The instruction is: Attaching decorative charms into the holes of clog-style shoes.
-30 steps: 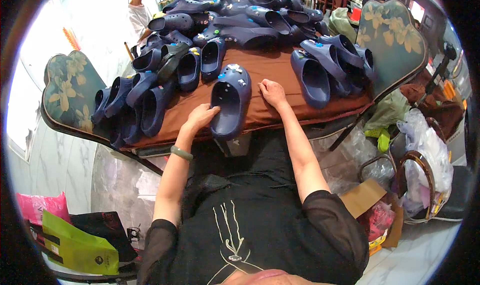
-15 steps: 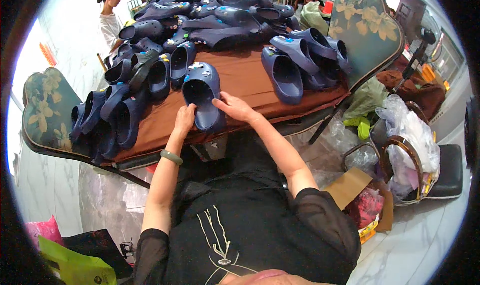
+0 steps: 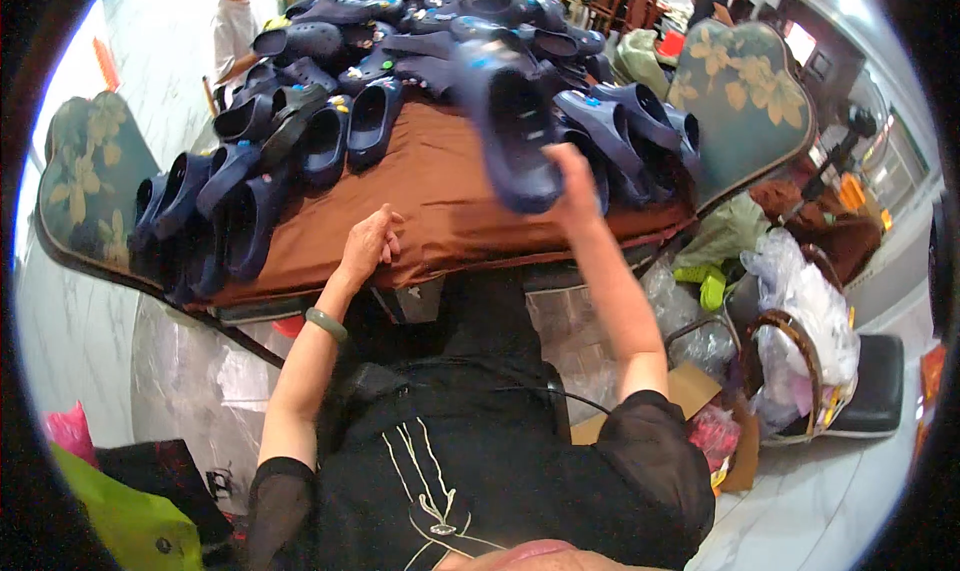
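Versus half a second ago: one navy clog shifted right, over the brown cloth, held by my right hand alone; my left hand released, loosely open. Count: two floral panels; heaped clogs overlap, uncountable.

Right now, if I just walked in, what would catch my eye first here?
Most likely the great heap of dark blue clogs across the far part of the brown-covered table. Next, near the middle, one blue clog, blurred, in the grip of the person's right hand above the cloth. Then the flower-patterned panels, one at the table's left, one at its right.
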`<state>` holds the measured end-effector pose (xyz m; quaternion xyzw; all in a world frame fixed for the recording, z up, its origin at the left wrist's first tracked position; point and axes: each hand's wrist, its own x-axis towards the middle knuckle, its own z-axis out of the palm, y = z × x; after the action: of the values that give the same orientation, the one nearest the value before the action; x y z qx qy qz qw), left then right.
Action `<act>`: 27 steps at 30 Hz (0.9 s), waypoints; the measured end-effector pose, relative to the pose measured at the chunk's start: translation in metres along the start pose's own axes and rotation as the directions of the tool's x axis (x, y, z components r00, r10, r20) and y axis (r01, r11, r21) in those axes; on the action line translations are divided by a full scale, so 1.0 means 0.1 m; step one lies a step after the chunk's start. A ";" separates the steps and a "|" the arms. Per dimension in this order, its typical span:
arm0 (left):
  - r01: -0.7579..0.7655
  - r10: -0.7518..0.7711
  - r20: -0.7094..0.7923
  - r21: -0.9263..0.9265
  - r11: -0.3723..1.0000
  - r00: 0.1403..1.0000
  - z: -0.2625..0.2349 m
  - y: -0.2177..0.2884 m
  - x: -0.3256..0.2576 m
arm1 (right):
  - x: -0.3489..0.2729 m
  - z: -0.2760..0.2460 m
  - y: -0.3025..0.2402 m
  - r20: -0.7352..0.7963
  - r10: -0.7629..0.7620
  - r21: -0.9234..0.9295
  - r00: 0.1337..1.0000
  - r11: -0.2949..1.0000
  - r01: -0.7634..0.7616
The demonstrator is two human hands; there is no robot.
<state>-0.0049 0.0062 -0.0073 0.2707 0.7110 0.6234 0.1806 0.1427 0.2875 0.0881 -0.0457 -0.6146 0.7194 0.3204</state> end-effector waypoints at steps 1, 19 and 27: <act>-0.020 0.021 0.025 -0.031 0.999 0.999 -0.03 -0.05 0.00 | 0.07 -0.03 -0.17 0.018 -0.208 0.052 0.978 0.977 0.207; -0.045 0.047 0.057 -0.048 0.998 0.997 -0.03 -0.03 -0.04 | 1.25 -2.74 -0.83 -0.642 0.227 0.117 0.732 0.973 -0.199; -0.066 0.067 0.045 -0.029 0.997 0.997 -0.02 -0.05 -0.06 | 0.99 -2.43 -0.69 -0.682 0.012 0.050 0.731 0.998 0.030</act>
<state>-0.0023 0.0003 -0.0126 0.3059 0.6885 0.6326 0.1796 0.2045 0.5494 0.1251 -0.2942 -0.4335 0.6682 0.5283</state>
